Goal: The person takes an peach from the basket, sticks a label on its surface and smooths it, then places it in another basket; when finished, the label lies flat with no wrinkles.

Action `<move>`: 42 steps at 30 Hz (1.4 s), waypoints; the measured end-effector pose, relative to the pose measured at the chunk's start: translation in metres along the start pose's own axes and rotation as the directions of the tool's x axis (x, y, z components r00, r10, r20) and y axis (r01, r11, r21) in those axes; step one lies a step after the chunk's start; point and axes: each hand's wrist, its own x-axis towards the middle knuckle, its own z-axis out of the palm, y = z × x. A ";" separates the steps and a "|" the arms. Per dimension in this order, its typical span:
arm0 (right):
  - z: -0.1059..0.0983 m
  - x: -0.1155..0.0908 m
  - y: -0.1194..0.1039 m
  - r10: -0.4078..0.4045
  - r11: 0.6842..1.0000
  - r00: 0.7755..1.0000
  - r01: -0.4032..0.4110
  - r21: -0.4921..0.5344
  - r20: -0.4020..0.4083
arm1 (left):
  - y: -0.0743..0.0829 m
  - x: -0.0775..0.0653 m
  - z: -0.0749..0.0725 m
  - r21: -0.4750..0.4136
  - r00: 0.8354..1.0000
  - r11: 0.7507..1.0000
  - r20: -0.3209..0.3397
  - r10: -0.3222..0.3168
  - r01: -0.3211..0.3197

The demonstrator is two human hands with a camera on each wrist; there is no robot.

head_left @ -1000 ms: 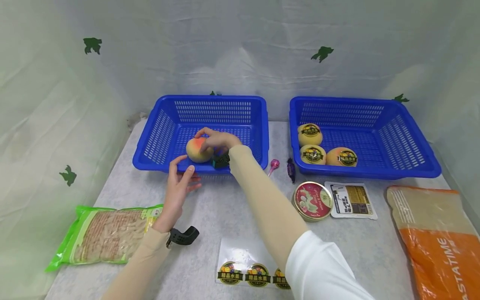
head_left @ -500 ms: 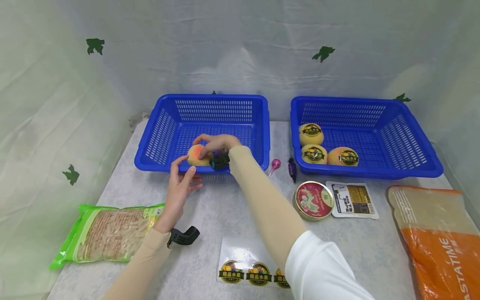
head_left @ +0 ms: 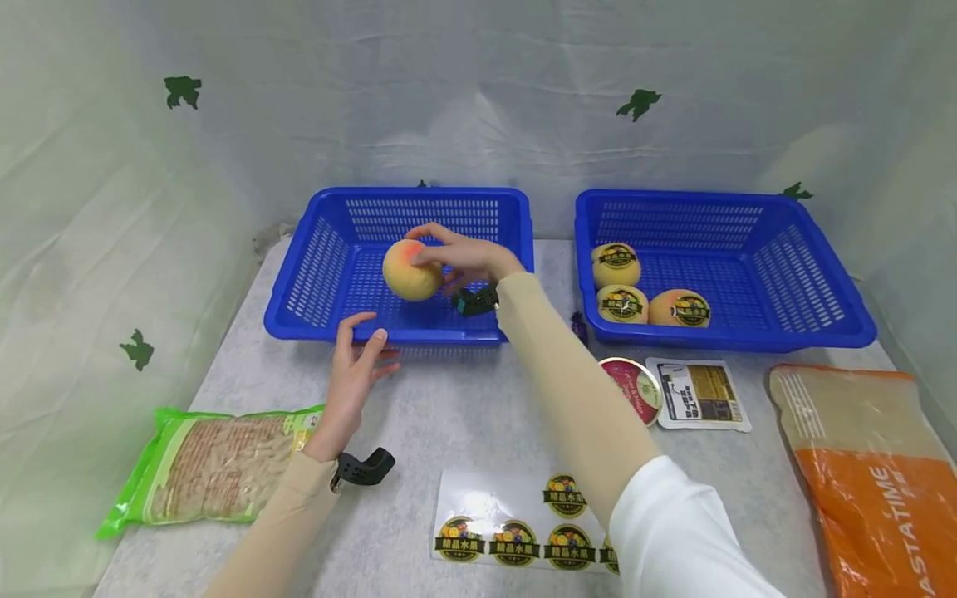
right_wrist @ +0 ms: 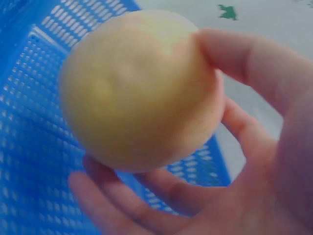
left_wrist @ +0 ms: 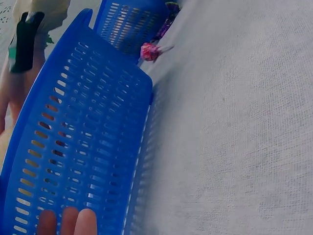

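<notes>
My right hand [head_left: 471, 253] holds a yellow peach with a red blush [head_left: 409, 278] above the left blue basket [head_left: 441, 336]. Thumb and fingers wrap the fruit in the right wrist view, where the peach [right_wrist: 137, 98] shows no sticker on its visible side. With its thumb and index finger my left hand [head_left: 350, 386] grips that basket's front rim. Its other fingertips [left_wrist: 85, 223] lie at the basket's outer wall in the left wrist view. In the right blue basket [head_left: 748, 336] sit three peaches [head_left: 620, 305] bearing black-and-gold round stickers.
A sticker sheet [head_left: 486, 497] lies at the front, partly under my right arm. Around it are a round red tin [head_left: 631, 389], a flat packet [head_left: 699, 394], an orange bag [head_left: 875, 490], and a green-edged bag [head_left: 217, 465]. A pink lollipop [left_wrist: 149, 52] lies between the baskets.
My right hand has raised the peach out of the left basket's front part, up and a little right, away from my left hand. The left hand stays on the rim.
</notes>
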 end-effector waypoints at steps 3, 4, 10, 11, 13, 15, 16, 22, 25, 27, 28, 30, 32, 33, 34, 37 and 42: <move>-0.013 -0.014 -0.004 -0.059 0.998 0.997 0.060 0.023 -0.050 | 0.001 0.000 -0.001 0.005 1.000 1.000 -0.007 0.006 -0.006; -0.017 -0.020 -0.005 -0.077 0.997 0.995 0.078 0.023 -0.067 | 0.001 0.000 -0.001 0.008 1.000 1.000 -0.009 0.008 -0.008; -0.040 -0.055 -0.010 -0.146 0.988 0.982 0.151 0.033 -0.117 | 0.004 0.000 -0.004 -0.008 1.000 1.000 0.001 0.015 -0.015; -0.043 -0.062 -0.010 -0.160 0.986 0.980 0.165 0.034 -0.118 | 0.004 0.001 -0.005 -0.013 1.000 1.000 0.007 0.015 -0.015; -0.048 -0.075 -0.010 -0.188 0.980 0.975 0.194 0.039 -0.120 | 0.005 0.001 -0.006 -0.030 1.000 0.999 0.020 0.012 -0.012; -0.049 -0.093 -0.015 -0.210 0.975 0.971 0.217 0.049 -0.117 | 0.006 0.002 -0.007 -0.050 0.999 0.999 0.034 0.011 -0.010; -0.048 -0.102 -0.017 -0.219 0.972 0.969 0.226 0.056 -0.115 | 0.006 0.002 -0.008 -0.063 0.999 0.998 0.040 0.013 -0.010; -0.040 -0.152 -0.024 -0.225 0.970 0.964 0.235 0.056 -0.141 | 0.009 0.001 -0.008 -0.114 0.998 0.994 0.067 0.005 0.003; -0.036 -0.170 -0.016 -0.226 0.970 0.963 0.236 0.059 -0.146 | 0.010 0.001 -0.008 -0.106 0.996 0.994 0.085 -0.002 0.011; -0.034 -0.180 -0.005 -0.221 0.971 0.966 0.231 0.063 -0.137 | 0.011 0.000 -0.008 -0.105 0.996 0.994 0.091 -0.008 0.017; -0.033 -0.184 0.001 -0.219 0.971 0.967 0.228 0.065 -0.128 | 0.011 0.000 -0.008 -0.105 0.996 0.994 0.092 -0.010 0.020; -0.030 -0.192 0.013 -0.208 0.974 0.972 0.216 0.062 -0.113 | 0.012 -0.001 -0.008 -0.106 0.995 0.994 0.098 -0.015 0.025; -0.026 -0.199 0.025 -0.190 0.979 0.976 0.196 0.053 -0.106 | 0.012 -0.001 -0.008 -0.108 0.994 0.994 0.107 -0.015 0.027; -0.023 -0.202 0.030 -0.180 0.981 0.979 0.186 0.052 -0.100 | 0.012 -0.001 -0.008 -0.110 0.994 0.994 0.112 -0.014 0.027; -0.021 -0.206 0.035 -0.171 0.983 0.981 0.176 0.047 -0.095 | 0.012 0.000 -0.008 -0.112 0.993 0.993 0.118 -0.013 0.026; -0.013 -0.214 0.047 -0.156 0.986 0.985 0.159 0.041 -0.079 | 0.011 0.000 -0.008 -0.118 0.991 0.993 0.133 -0.004 0.020; -0.002 -0.222 0.062 -0.165 0.985 0.986 0.166 0.043 -0.027 | 0.009 0.002 -0.008 -0.120 0.988 0.993 0.155 0.008 0.011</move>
